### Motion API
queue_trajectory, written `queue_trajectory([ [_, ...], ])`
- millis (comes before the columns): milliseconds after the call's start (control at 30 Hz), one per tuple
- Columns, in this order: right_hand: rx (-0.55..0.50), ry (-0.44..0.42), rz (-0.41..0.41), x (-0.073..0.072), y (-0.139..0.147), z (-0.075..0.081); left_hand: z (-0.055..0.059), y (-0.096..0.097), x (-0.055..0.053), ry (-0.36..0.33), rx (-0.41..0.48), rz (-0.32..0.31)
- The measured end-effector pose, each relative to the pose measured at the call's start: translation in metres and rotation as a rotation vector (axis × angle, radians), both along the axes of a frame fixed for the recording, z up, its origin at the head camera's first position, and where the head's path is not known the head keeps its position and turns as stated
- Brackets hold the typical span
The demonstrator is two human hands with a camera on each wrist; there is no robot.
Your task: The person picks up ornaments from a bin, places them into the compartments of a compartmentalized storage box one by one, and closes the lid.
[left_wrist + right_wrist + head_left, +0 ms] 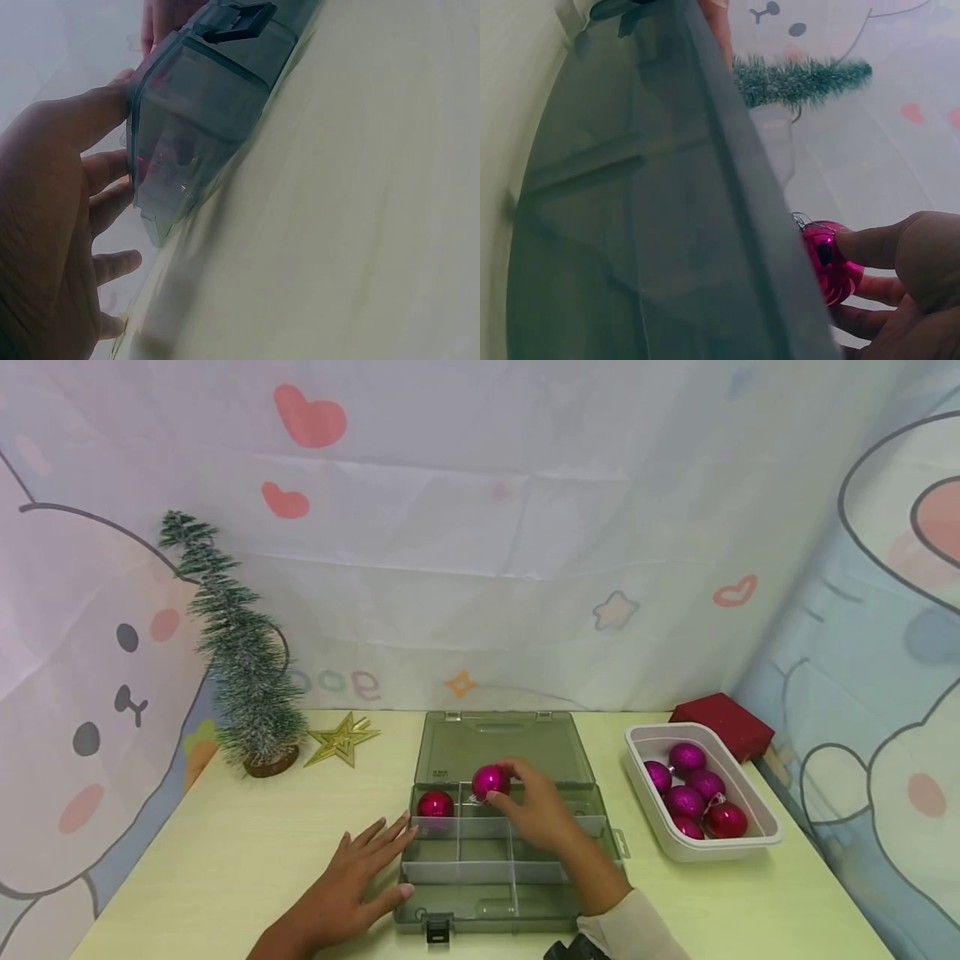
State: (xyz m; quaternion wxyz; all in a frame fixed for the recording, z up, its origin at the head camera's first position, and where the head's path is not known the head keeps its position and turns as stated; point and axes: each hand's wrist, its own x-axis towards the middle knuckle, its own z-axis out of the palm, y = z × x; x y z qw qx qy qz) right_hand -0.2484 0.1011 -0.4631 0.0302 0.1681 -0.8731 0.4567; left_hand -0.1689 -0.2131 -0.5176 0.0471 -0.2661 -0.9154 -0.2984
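Note:
A grey see-through divided box (480, 893) lies with its lid (495, 743) folded back. My right hand (542, 806) pinches a shiny magenta Christmas bauble (490, 782) between thumb and fingers over the box's back row, near the middle compartment. In the right wrist view the same bauble (831, 262) shows its silver cap, partly hidden by the box wall. Another shiny bauble (436, 807) sits in the back left compartment. Fingers spread, my left hand (348, 881) rests along the box's left side; the left wrist view has its fingertips against the box wall (202, 97).
At the right stands a white tub (705, 852) with several magenta and purple baubles, a dark red box (723, 725) behind it. A gold star (342, 740) lies at the back left beside a small artificial Christmas tree (251, 677). A printed cloth hangs behind the table.

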Motion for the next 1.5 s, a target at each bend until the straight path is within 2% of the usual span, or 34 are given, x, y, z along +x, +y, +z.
queue_trajectory([
  [233,0.052,0.034,0.008,0.002,-0.004,-0.008,0.001,0.000,0.001,-0.011,0.006,-0.002],
  [833,0.139,0.051,-0.095,0.009,-0.013,-0.013,0.001,0.000,0.001,0.002,-0.009,0.003],
  [1067,0.163,0.077,-0.085,0.008,-0.013,-0.015,0.001,0.000,0.001,0.006,-0.009,0.001],
  [1300,0.183,0.049,-0.055,0.007,-0.012,-0.014,0.001,0.000,0.001,0.011,-0.009,0.000],
  [1500,0.160,0.056,-0.032,0.008,-0.008,-0.009,0.001,0.001,0.001,0.013,-0.008,-0.002],
])
